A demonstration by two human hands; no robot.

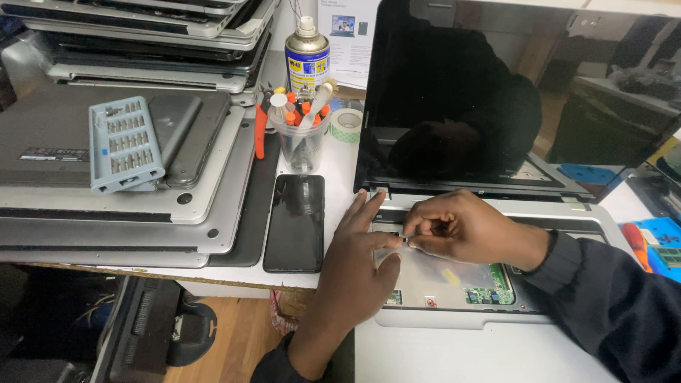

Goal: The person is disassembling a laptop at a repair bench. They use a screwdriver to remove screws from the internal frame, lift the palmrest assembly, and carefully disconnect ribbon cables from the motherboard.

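An open silver laptop (pixel 496 320) lies before me with its keyboard taken out, showing a metal tray and a green circuit board (pixel 489 291). Its dark screen (pixel 511 92) stands upright behind. My left hand (pixel 358 259) rests flat on the left edge of the bared tray, thumb pointing right. My right hand (pixel 461 227) is curled over the tray's upper left part. Its thumb and forefinger pinch something small and thin near my left thumb; what it is I cannot make out.
A black phone (pixel 295 223) lies face up left of the laptop. Behind it stand a clear cup of tools (pixel 301 138), a spray can (pixel 306 60) and a tape roll (pixel 346 122). Stacked laptops (pixel 106 206) with a blue bit holder (pixel 124 145) fill the left.
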